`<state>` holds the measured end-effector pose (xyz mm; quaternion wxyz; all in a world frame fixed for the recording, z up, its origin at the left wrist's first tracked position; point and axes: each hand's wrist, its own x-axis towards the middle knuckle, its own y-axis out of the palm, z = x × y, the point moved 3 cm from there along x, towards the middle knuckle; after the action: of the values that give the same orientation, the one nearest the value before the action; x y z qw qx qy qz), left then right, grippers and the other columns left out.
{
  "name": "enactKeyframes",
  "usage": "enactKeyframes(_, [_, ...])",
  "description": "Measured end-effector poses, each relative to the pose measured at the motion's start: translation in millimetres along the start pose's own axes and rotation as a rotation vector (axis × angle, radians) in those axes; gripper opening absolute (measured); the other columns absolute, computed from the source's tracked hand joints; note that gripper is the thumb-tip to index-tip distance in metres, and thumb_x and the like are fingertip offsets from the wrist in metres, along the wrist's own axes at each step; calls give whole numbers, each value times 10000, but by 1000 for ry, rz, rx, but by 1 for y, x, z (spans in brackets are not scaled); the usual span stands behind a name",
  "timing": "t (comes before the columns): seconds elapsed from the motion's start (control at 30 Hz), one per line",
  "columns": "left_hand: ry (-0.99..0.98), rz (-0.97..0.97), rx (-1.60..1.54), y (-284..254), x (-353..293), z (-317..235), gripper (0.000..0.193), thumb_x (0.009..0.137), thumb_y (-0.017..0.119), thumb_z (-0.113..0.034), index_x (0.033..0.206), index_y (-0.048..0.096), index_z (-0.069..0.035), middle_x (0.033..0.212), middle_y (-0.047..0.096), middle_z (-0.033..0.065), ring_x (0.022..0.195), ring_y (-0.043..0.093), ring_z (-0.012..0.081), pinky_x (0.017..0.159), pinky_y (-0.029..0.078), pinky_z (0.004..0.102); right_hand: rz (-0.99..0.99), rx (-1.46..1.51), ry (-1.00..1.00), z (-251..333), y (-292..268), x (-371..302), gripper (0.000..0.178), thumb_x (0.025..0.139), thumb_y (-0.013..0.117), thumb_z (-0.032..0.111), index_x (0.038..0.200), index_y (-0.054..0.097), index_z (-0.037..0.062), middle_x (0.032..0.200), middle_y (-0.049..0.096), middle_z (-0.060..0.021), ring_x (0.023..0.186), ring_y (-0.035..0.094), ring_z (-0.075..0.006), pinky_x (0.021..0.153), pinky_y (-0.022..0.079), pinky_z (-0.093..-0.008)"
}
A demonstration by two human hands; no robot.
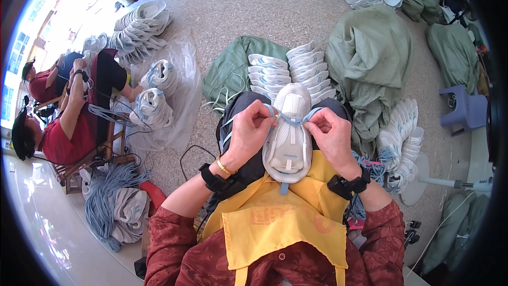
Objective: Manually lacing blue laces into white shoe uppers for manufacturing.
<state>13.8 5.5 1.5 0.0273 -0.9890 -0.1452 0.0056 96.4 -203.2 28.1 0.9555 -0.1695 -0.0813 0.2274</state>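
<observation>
A white sneaker (289, 143) lies on my lap, toe pointing away from me, above a yellow apron (280, 222). A light blue lace (290, 118) runs across its upper. My left hand (253, 130) pinches the lace at the shoe's left side. My right hand (329, 135) pinches the other end at the right side. Both wrists carry black bands.
Rows of white sneakers (288, 71) are stacked just past my knees on a green sack (227, 69). More stacks stand at right (399, 137) and far left (140, 26). A bundle of blue laces (108, 196) lies at lower left. Two seated people (69, 122) work at left. A purple stool (465, 108) is at right.
</observation>
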Motion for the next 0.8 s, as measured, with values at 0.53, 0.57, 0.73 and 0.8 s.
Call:
enactKeyframes(0.53, [132, -84, 417, 9, -5, -22, 123, 893, 707, 12, 881, 586, 24, 749, 681, 99, 666, 662, 130, 604, 510, 296, -3, -42, -62, 5, -1, -3, 68, 888, 766, 8, 913, 720, -34, 798, 734, -97, 678, 705, -140, 644, 562, -275])
enactKeyframes(0.57, [98, -95, 365, 9, -5, -20, 134, 894, 718, -10, 879, 588, 21, 711, 661, 92, 626, 642, 136, 574, 487, 303, -2, -58, -76, 6, -1, -3, 61, 887, 763, 6, 916, 727, -32, 809, 736, -109, 675, 706, -163, 648, 563, -278])
enactKeyframes(0.73, [75, -108, 395, 7, -5, -20, 143, 890, 725, -13, 878, 587, 19, 696, 656, 84, 609, 636, 139, 563, 485, 304, 22, -168, -121, 16, -3, -9, 131, 869, 792, 54, 942, 731, -35, 843, 738, -140, 695, 717, -231, 656, 569, -304])
enactKeyframes(0.8, [63, -104, 407, 8, -4, -20, 148, 889, 729, -18, 875, 585, 16, 698, 659, 83, 608, 639, 142, 562, 486, 305, 50, -217, -185, 24, -2, -14, 252, 838, 837, 124, 979, 721, -51, 849, 724, -161, 749, 732, -255, 676, 576, -335])
